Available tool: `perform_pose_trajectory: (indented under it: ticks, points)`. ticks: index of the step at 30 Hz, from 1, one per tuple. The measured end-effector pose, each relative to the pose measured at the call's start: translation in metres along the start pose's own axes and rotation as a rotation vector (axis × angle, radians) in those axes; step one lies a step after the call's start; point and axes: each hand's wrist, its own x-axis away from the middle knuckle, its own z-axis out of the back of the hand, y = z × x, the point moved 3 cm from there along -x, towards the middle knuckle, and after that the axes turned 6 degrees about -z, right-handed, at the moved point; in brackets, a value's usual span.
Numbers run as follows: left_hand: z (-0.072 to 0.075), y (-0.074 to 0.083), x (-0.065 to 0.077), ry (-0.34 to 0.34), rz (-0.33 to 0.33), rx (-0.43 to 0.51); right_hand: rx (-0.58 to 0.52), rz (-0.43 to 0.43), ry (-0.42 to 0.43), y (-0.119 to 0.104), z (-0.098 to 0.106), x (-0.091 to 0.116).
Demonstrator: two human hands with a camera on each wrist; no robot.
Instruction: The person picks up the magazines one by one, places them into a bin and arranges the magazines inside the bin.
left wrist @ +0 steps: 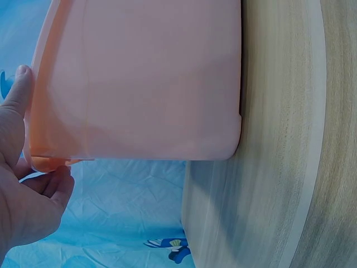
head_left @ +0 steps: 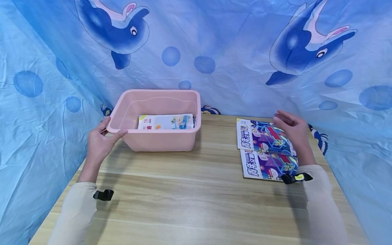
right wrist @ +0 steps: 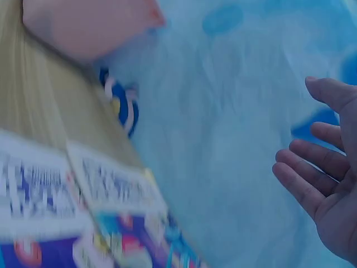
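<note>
A pink plastic bin point(head_left: 159, 142) stands at the back left of the table. My left hand point(head_left: 100, 139) grips its near left corner, thumb on the front rim and fingertips curled at the side under the lip, as the left wrist view shows. Inside the bin lies a white magazine point(head_left: 166, 121) with a beach picture. On the right, two purple magazines lie flat, the back magazine point(head_left: 266, 136) overlapping the front magazine point(head_left: 269, 165). My right hand point(head_left: 292, 129) hovers by the back magazine's right end; its fingers are loosely extended, holding nothing, in the right wrist view.
The wood-grain table point(head_left: 183, 200) has blue dolphin-print cloth point(head_left: 239, 81) behind it and along both sides. Its back edge runs just behind the bin and the magazines. A black strap point(head_left: 297, 177) sits on my right sleeve.
</note>
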Motion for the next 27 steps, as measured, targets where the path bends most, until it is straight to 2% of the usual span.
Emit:
perform_pose_trajectory:
  ticks: [4, 10, 17, 27]
  points:
    - [0.000, 0.001, 0.001, 0.007, 0.003, -0.002, 0.056, -0.094, 0.046, 0.029, 0.021, -0.003]
    - [0.000, 0.003, 0.002, 0.017, -0.007, 0.000, 0.220, -0.193, 0.120, 0.067, 0.043, -0.006]
    - [0.000, 0.002, 0.002, 0.024, -0.013, -0.001, 0.255, -0.303, 0.069, 0.105, 0.057, -0.008]
    - [0.000, 0.000, 0.001, 0.021, -0.009, 0.012, 0.319, -0.349, 0.019, 0.129, 0.059, -0.003]
